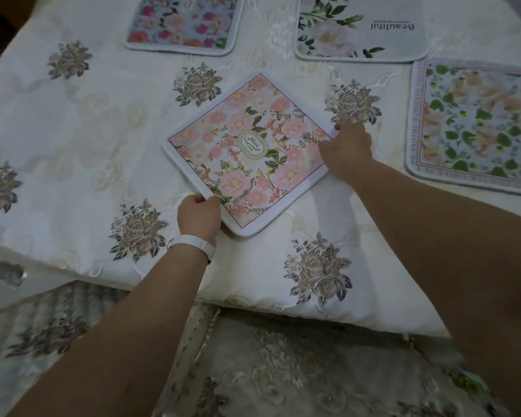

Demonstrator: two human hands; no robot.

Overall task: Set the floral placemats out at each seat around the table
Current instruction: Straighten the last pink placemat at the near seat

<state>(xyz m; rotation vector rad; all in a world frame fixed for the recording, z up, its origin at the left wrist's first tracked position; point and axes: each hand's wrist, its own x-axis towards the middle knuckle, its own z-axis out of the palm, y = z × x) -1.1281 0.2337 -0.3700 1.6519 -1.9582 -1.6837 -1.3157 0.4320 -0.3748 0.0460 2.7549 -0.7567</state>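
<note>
Both hands on the pink placemat, lying turned like a diamond on the white embroidered tablecloth. Left hand curled closed around the mat's near-left edge, thumb on top, fingers tucked beneath, white wristband just behind. Right hand pinching the right corner, fingertips pressed onto the white border, thumb laid over the printed flowers. Between the two grips, an oval emblem at the mat's middle. Beyond the right fingertips, a white placemat lettered "Beautiful"; off to the right of that hand, a leafy peach placemat; far past the left knuckles, a bright blue-and-pink placemat. All three flat, well apart from the held one.
</note>
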